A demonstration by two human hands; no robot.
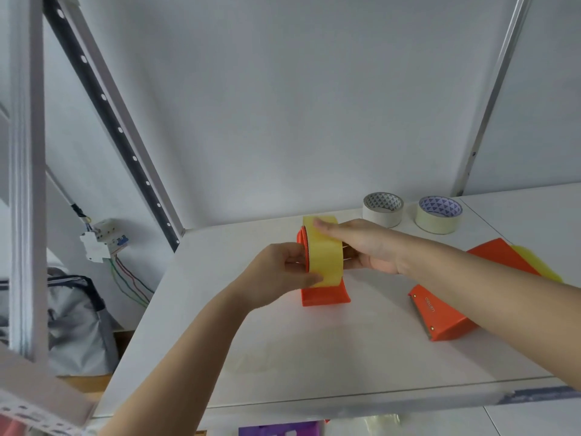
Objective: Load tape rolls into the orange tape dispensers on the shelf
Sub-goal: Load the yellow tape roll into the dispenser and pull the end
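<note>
Centrally, left hand (pixel 280 273) pinching yellow tape roll (pixel 325 251), right hand (pixel 368 247) flat atop it, dispenser (pixel 446 319) lettering blurred

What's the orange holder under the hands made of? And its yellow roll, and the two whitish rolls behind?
Orange curved tape dispenser: seemingly hard moulded plastic, smooth and evenly coloured. Glossy yellow tape roll: probably plastic film, shiny, slightly see-through. Two cream tape rolls: matte, likely paper masking tape.
</note>
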